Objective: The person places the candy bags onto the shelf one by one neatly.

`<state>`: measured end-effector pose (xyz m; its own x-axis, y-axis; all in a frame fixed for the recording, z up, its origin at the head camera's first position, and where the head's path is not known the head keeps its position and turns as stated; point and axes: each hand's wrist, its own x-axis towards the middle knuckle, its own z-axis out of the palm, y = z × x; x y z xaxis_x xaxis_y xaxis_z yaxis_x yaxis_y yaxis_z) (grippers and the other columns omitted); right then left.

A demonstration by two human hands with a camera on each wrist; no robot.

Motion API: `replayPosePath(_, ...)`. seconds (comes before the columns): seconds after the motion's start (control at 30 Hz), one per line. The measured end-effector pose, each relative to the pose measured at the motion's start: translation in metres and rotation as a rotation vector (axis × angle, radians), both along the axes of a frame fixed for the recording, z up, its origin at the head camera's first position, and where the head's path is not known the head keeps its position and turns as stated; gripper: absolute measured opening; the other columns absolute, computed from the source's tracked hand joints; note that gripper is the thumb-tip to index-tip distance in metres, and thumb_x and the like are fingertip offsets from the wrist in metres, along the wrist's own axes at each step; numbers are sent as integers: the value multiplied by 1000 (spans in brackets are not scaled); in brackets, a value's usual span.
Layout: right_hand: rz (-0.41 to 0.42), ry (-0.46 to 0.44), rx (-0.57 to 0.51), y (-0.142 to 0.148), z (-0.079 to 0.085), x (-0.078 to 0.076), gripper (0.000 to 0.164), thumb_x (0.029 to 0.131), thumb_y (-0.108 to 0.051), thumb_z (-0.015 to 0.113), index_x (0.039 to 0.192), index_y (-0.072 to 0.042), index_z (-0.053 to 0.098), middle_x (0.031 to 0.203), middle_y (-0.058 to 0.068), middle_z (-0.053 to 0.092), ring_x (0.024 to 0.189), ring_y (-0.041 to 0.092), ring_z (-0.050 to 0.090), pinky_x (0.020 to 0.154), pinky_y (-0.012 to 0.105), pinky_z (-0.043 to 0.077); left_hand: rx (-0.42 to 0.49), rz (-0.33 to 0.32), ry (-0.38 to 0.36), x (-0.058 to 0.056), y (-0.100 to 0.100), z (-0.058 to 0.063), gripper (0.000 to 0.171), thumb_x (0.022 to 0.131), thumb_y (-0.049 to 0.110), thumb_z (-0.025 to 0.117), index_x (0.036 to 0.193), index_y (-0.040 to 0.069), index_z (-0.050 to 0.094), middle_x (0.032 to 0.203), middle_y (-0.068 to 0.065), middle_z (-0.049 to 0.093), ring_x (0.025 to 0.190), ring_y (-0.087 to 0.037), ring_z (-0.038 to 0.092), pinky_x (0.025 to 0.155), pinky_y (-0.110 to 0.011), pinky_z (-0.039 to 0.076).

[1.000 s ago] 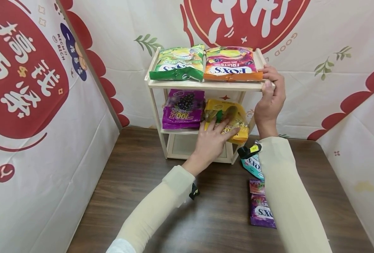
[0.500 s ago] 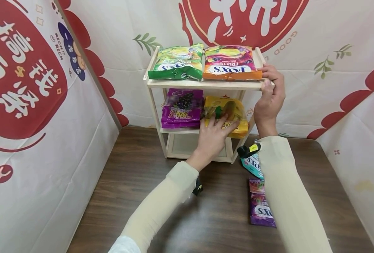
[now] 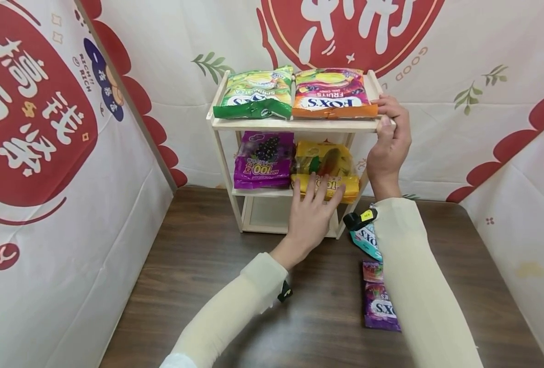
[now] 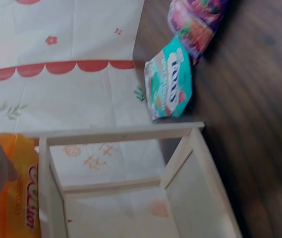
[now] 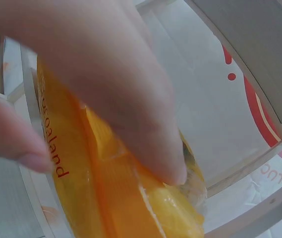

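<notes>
A small wooden shelf rack (image 3: 295,124) stands on the table, and my right hand (image 3: 389,145) grips the right end of its top board. My left hand (image 3: 310,217) has its fingers spread and straight, fingertips at the front of a yellow candy bag (image 3: 311,153) on the right of the middle shelf. That bag's front edge overhangs the board. Beside it lies a purple grape candy bag (image 3: 265,158). The left wrist view has the yellow bag (image 4: 22,193) at the left edge. Fingers (image 5: 145,129) cover part of the yellow bag (image 5: 116,198) in the right wrist view.
On the top board lie a green FOX'S bag (image 3: 258,92) and an orange-and-pink FOX'S bag (image 3: 332,92). A teal FOX'S bag (image 3: 366,240) and a purple FOX'S bag (image 3: 378,301) lie right of the rack, partly behind the right sleeve. Printed cloth walls (image 3: 194,128) enclose the table (image 3: 184,255).
My left hand first pressed over the yellow bag, then drew back slightly toward the front. The bag's lower edge sits a little higher than one second ago. My right hand keeps its grip.
</notes>
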<state>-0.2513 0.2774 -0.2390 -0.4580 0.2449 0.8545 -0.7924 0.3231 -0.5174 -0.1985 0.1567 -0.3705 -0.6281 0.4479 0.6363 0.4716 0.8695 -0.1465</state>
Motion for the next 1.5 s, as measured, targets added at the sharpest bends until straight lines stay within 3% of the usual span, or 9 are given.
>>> replayPosePath(0.2, 4, 5, -4, -2, 0, -1, 32, 86, -13, 37, 98, 10, 56, 113, 30, 56, 124, 28, 47, 108, 34, 31, -5, -4, -27, 12, 3, -10, 64, 90, 34, 60, 149, 25, 36, 152, -13, 31, 139, -40, 23, 109, -61, 16)
replayPosePath(0.4, 9, -4, -2, -2, -1, 0, 31, 86, -13, 37, 98, 9, 57, 114, 29, 56, 124, 24, 47, 108, 34, 31, -34, 11, -47, 15, 3, -23, 86, 80, 41, 70, 152, 22, 27, 153, -13, 30, 140, -42, 19, 110, -60, 13)
replayPosePath(0.7, 18, -12, -8, 0, 0, 0, 32, 86, -13, 37, 98, 9, 57, 115, 31, 55, 124, 25, 47, 108, 33, 32, -59, 24, -57, 4, 4, -29, 81, 85, 33, 65, 153, 25, 23, 156, -11, 23, 142, -39, 13, 112, -57, 11)
replayPosePath(1.03, 27, -8, -11, 0, 0, 0, 32, 85, -13, 38, 98, 10, 57, 114, 30, 55, 124, 26, 46, 108, 34, 32, -30, 52, -76, -9, 11, -27, 68, 91, 23, 59, 151, 29, 27, 155, -8, 27, 142, -37, 17, 112, -54, 15)
replayPosePath(1.3, 36, -5, -17, -1, 0, -1, 32, 84, -14, 38, 97, 9, 57, 112, 22, 59, 124, 27, 46, 108, 34, 31, -7, 64, -85, -16, 14, -25, 70, 87, 23, 62, 150, 30, 30, 153, -7, 29, 140, -35, 22, 112, -54, 17)
replayPosePath(1.4, 29, -9, -3, -1, 0, 0, 33, 84, -14, 38, 98, 10, 55, 113, 28, 57, 124, 26, 46, 108, 34, 31, -21, 76, -108, -17, 15, -24, 71, 88, 25, 62, 150, 30, 28, 154, -7, 28, 141, -34, 22, 112, -54, 15)
replayPosePath(1.5, 30, -5, 1, 0, 0, -1, 34, 83, -15, 37, 97, 10, 55, 112, 25, 58, 124, 26, 46, 108, 34, 31, -20, 83, -98, -19, 16, -24, 67, 90, 24, 59, 150, 31, 30, 153, -6, 30, 140, -34, 23, 112, -53, 17)
